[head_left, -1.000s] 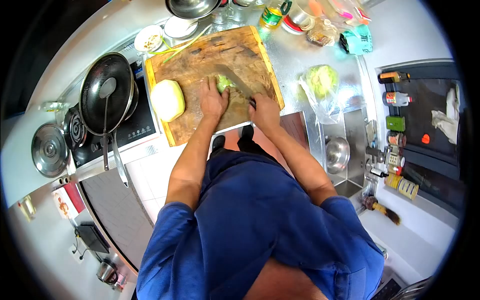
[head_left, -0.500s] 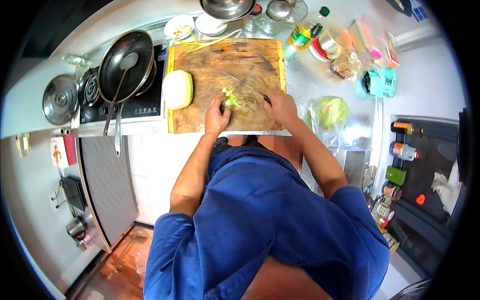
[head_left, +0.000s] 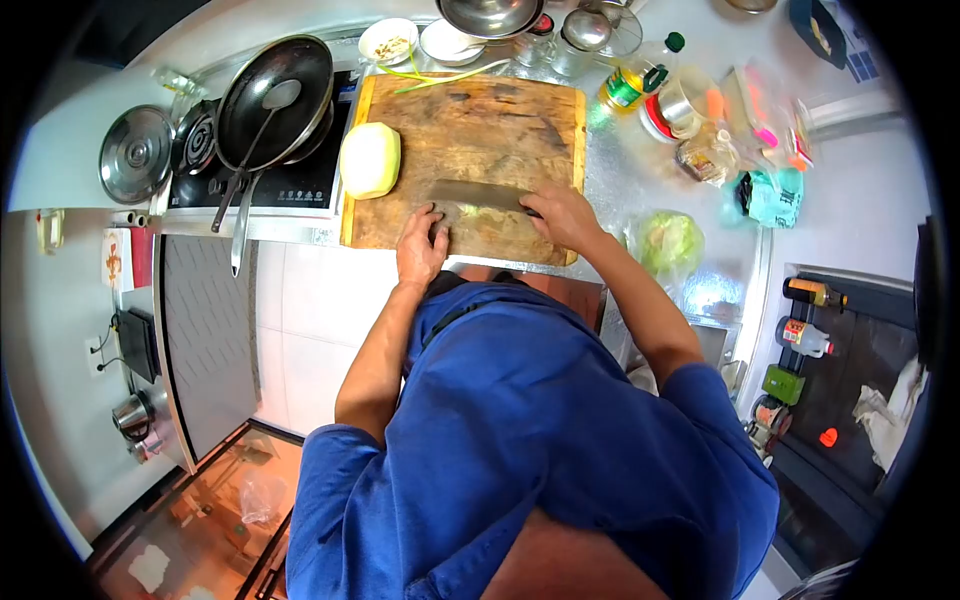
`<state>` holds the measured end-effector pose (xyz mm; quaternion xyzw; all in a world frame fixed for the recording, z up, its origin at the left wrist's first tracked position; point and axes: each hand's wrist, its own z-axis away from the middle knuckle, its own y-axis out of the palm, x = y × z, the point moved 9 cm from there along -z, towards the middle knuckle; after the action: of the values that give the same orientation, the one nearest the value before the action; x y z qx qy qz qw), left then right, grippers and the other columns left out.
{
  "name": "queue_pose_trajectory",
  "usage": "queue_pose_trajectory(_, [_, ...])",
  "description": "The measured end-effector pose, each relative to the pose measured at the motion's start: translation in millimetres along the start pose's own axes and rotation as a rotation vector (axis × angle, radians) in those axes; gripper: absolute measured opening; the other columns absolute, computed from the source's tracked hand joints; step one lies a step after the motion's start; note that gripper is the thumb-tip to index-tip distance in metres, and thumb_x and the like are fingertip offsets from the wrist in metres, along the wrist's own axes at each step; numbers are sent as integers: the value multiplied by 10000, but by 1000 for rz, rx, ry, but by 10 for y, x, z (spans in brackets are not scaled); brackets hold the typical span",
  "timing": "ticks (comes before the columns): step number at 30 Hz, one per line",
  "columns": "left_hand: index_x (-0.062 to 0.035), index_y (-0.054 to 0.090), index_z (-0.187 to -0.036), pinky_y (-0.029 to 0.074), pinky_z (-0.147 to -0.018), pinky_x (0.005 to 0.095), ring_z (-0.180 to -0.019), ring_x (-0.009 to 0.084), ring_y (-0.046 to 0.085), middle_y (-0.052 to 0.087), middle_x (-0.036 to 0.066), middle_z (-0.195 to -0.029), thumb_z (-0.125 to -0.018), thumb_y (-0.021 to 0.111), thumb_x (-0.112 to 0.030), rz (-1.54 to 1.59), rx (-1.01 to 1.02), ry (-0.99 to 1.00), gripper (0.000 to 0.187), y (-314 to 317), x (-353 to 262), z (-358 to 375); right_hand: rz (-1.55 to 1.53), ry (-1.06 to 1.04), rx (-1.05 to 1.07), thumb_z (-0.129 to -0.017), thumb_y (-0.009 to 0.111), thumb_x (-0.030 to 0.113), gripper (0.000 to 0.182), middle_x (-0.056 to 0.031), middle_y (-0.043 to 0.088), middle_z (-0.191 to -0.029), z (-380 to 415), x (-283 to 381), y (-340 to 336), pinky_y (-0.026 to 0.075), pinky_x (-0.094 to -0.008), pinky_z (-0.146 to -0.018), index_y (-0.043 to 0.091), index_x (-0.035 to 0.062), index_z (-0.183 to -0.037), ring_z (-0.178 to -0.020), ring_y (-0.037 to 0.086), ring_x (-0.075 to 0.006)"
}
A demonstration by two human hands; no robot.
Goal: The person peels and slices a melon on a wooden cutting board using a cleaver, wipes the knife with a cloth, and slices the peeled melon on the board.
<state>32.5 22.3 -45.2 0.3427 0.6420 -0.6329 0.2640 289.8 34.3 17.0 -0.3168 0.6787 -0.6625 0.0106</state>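
My right hand [head_left: 562,214] is wrapped round the handle of a kitchen knife [head_left: 478,193], whose wide blade lies over the wooden cutting board [head_left: 470,130], pointing left. Below the blade's edge some chopped light green pieces [head_left: 488,212] show, partly covered by it. My left hand [head_left: 422,243] rests at the board's front edge near the blade's tip, thumb and fingers apart, holding nothing I can see. A large peeled pale yellow-green vegetable [head_left: 370,162] sits on the board's left side. Across the board's back edge lies a green onion stalk [head_left: 455,78].
Left of the board, a wok [head_left: 275,95] with a ladle in it sits on the cooktop [head_left: 300,185]. Small white bowls [head_left: 388,42] stand behind the board. To the right are a bagged lettuce-like vegetable [head_left: 668,243], an oil bottle [head_left: 625,85] and several packages.
The knife blade has come down and nearer, over the green pieces. My left hand has drawn back from them toward the board's front edge. The whole view has shifted slightly.
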Motion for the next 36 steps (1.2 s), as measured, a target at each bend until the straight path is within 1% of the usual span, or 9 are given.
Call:
queue_pose_trajectory(6, [-48, 671, -1261, 462, -1102, 455, -1317, 400, 550, 571, 191, -1453, -887, 730, -202, -154, 90, 106, 408, 96, -66, -35, -17, -11, -42, -819, 743, 170, 289, -97, 655, -910, 326, 135, -42, 553, -461, -725, 718, 127, -1103, -858, 682, -340])
queue_pose_trajectory(11, [-52, 555, -1416, 401, -1167, 463, -1388, 421, 476, 482, 213, -1537, -908, 727, -242, -178, 231, 217, 569, 222, -62, -174, -209, 430, -351, -848, 720, 175, 225, -142, 705, -904, 842, -50, -69, 559, -413, -739, 719, 91, -1057, -828, 688, -356])
queue_pose_trajectory(12, [-49, 551, -1424, 397, -1170, 467, -1403, 420, 463, 471, 213, -1548, -903, 735, -259, -172, 225, 258, 591, 238, -82, -202, -348, 656, -248, -913, 691, 215, 196, -135, 712, -809, 992, -108, 27, 549, -362, -649, 693, 31, -981, -698, 693, -276])
queue_pose_trajectory(13, [-47, 548, -1433, 392, -1173, 472, -1419, 419, 450, 461, 214, -1559, -898, 743, -276, -166, 220, 301, 614, 244, -112, -235, -347, 687, -268, -913, 691, 215, 196, -135, 712, -809, 1108, -100, 105, 549, -362, -649, 693, 31, -981, -698, 693, -276])
queue_pose_trajectory(15, [-38, 515, -1461, 365, -1194, 479, -1439, 420, 424, 437, 220, -1576, -899, 743, -281, -159, 270, 367, 653, 307, -143, -298, -846, 992, -322, -951, 691, 254, 255, -79, 662, -702, 1514, -206, 584, 510, -321, -545, 662, 4, -908, -568, 632, -168])
queue_pose_trajectory(16, [-30, 481, -1490, 337, -1215, 485, -1459, 422, 397, 413, 226, -1592, -901, 743, -285, -155, 293, 407, 693, 332, -166, -307, -917, 1040, -327, -972, 698, 272, 293, -35, 622, -680, 1630, -150, 694, 484, -284, -498, 645, -3, -886, -535, 585, -100])
queue_pose_trajectory(24, [15, 418, -1523, 265, -1249, 497, -1486, 441, 350, 368, 285, -1599, -935, 719, -314, -146, 414, 553, 738, 463, -304, -417, -1170, 1327, -535, -980, 705, 266, 264, -21, 589, -683, 1960, 315, 1454, 446, -299, -480, 630, 18, -929, -527, 534, -108])
queue_pose_trajectory(27, [22, 401, -1530, 245, -1256, 514, -1490, 443, 340, 355, 285, -1605, -943, 712, -328, -135, 456, 559, 751, 552, -332, -481, -1113, 1339, -556, -992, 697, 274, 282, -21, 576, -646, 1694, 571, 1200, 443, -285, -485, 600, 48, -854, -521, 542, -106])
queue_pose_trajectory(36, [44, 368, -1538, 180, -1274, 527, -1518, 432, 295, 325, 282, -1620, -962, 680, -342, -157, 412, 584, 760, 712, -341, -448, -1156, 1286, -515, -994, 692, 284, 295, -39, 605, -685, 1294, 682, 1670, 479, -300, -492, 646, -5, -958, -536, 566, -119])
